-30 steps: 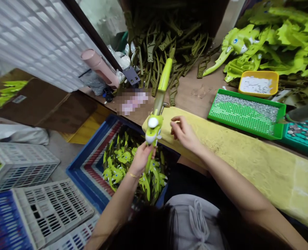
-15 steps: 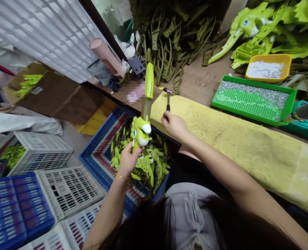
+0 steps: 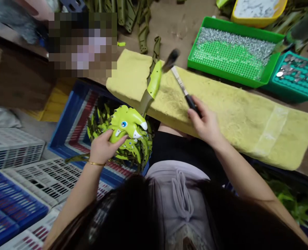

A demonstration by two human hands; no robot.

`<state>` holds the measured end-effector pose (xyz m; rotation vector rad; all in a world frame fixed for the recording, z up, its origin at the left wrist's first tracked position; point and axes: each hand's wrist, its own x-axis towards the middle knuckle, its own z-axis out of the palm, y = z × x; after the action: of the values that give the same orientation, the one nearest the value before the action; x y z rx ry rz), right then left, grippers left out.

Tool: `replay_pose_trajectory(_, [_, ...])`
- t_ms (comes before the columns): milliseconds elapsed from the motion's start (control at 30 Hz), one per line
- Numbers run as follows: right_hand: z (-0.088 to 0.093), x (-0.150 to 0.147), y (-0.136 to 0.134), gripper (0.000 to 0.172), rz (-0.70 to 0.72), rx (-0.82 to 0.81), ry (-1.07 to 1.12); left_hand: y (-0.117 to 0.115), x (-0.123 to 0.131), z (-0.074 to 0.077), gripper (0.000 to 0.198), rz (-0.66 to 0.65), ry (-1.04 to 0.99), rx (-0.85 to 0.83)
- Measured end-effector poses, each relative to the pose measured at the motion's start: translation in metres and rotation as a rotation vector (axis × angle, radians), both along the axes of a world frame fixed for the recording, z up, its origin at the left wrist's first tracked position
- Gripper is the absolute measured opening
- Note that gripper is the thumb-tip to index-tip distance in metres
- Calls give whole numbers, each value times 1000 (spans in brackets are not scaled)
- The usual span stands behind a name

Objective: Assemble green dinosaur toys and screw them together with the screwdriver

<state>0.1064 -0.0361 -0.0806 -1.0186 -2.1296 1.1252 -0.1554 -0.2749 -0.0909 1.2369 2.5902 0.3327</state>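
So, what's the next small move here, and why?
Probably steady the green dinosaur toy against the yellow pad before tapping: the left hand grips the toy's head, its long blade lies across the pad, and the right hand holds the small hammer up.

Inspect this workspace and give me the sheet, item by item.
Surface: wooden bench, partly covered by a long yellow padded mat.
Job's things: left hand grips a green dinosaur toy; right hand holds a small black-handled hammer over the mat.
Clutter: olive plastic parts, green tray of metal pins, teal tray of metal discs.
Grippers: none, bare hands only.
Cables: nothing seen.
Surroundings: blue crate holding more green toy parts; white plastic crates on the floor.
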Motion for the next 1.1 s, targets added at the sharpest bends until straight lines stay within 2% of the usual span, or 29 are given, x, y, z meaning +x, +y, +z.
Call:
replay_pose_trajectory(67, [10,0,-11,46,107,41,-44,2,-6,4,49,-29,17,-13])
replay_pose_trajectory(133, [13,0,-24,47,127,63,-83,3,-10,8,49,-46,31,-22])
replay_pose_trajectory(300, [-10,0,-41,45,83,73,-315,3,-17,7,47,-43,16,-44])
replay_pose_trajectory(367, [-8,1,-36,44,29,85,-291,4,-23,3,45,-45,-47,-44])
replay_pose_trajectory(433, [9,1,-25,42,-18,106,-194,5,-30,-1,44,-58,-113,-32])
replay_pose_trajectory(533, [45,-4,-6,42,-31,174,-56,7,-41,-1,45,-68,-139,-30])
replay_pose_trajectory(600, [57,-14,4,42,-47,280,35,9,-45,2,46,-67,-119,-42])
replay_pose_trajectory(633, [56,-20,8,43,-53,332,68,10,-46,4,47,-70,-107,-48])
replay_pose_trajectory(700, [40,-35,16,43,-40,360,54,12,-48,7,47,-87,-86,-56])
replay_pose_trajectory(767, [18,-46,22,43,-9,274,-63,13,-48,9,47,-100,-68,-56])
replay_pose_trajectory(833, [5,-51,25,44,-2,168,-154,14,-47,9,46,-99,-83,-50])
replay_pose_trajectory(900, [7,-46,22,45,-17,138,-137,14,-46,8,44,-90,-129,-38])
replay_pose_trajectory(967, [17,-34,11,45,-8,162,-80,14,-43,7,42,-83,-153,-32])
replay_pose_trajectory(1033, [24,-22,-4,44,46,193,-80,13,-39,6,43,-69,-112,-33])
replay_pose_trajectory(1100, [20,-12,-19,43,99,212,-178,13,-34,8,46,-56,-26,-37])
